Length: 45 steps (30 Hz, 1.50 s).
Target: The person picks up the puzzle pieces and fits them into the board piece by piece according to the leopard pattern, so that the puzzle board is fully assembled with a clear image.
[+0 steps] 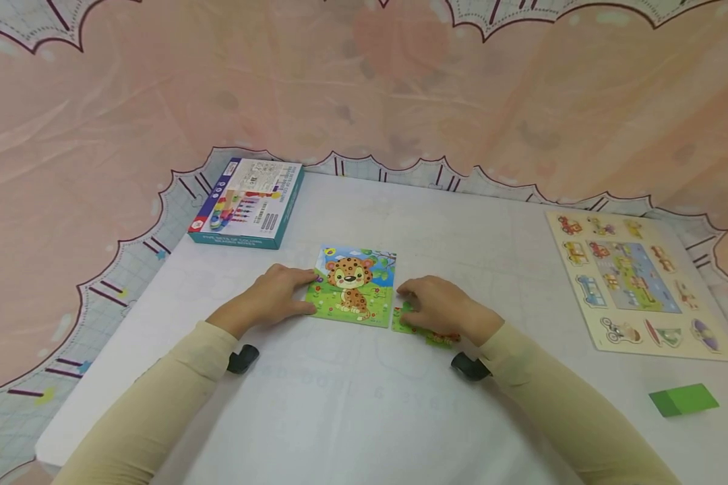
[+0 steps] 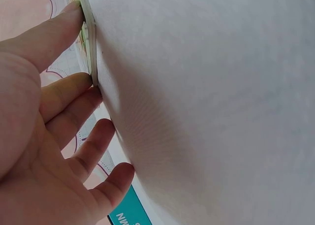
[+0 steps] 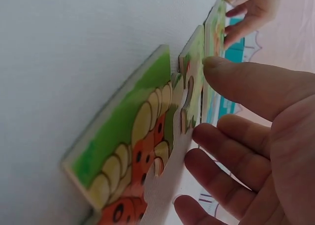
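A square leopard puzzle board (image 1: pixel 352 289) lies flat on the white table in the head view. My left hand (image 1: pixel 273 296) rests against its left edge, thumb and index finger spread apart; in the left wrist view the fingertips touch that edge. My right hand (image 1: pixel 439 303) is just right of the board. Its thumb and index finger grip a small green puzzle piece (image 3: pixel 196 70) beside the board. Another puzzle piece (image 3: pixel 133 126), green with orange spotted fur and cream paws, lies nearer the right wrist, partly hidden by the hand in the head view.
A teal-sided toy box (image 1: pixel 249 202) stands at the back left. On the right lies a wooden vehicle puzzle board (image 1: pixel 588 316), with a green block (image 1: pixel 685 400) in front of it. A patterned curtain (image 1: pixel 340 87) hangs behind the white table (image 1: pixel 352 404).
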{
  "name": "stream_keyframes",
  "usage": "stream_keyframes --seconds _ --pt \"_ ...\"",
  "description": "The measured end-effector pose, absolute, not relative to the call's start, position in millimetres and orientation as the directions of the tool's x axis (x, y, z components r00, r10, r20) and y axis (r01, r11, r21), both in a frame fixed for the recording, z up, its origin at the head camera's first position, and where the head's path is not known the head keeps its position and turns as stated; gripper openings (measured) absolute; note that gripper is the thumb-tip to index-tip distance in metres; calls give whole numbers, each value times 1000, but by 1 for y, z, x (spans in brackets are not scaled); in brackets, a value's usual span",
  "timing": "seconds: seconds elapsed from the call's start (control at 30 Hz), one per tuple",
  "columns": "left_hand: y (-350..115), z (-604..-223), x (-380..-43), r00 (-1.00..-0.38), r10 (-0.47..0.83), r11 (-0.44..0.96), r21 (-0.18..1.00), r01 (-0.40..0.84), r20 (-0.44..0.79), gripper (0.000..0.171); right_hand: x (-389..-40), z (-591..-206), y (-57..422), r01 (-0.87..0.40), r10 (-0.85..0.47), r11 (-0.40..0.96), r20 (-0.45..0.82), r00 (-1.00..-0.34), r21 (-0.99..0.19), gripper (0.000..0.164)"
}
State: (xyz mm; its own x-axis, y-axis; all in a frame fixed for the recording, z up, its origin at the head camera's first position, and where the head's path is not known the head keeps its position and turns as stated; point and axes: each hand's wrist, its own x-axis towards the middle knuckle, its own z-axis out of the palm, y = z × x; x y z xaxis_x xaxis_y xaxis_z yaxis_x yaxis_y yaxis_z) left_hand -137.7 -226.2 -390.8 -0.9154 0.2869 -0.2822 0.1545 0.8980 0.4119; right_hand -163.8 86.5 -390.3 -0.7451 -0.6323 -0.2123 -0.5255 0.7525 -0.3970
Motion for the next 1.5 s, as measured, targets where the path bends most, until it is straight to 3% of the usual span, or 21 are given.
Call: stream_keyframes --seconds 0.63,1.5 --pt "-227 -391 -137 -914 295 898 408 166 -278 67 -152 -392 91 -528 -639 745 -212 -739 -408 56" --pt "-226 -391 -138 -913 292 898 410 158 -286 67 -158 -395 91 -538 -641 739 -178 -747 -405 49"
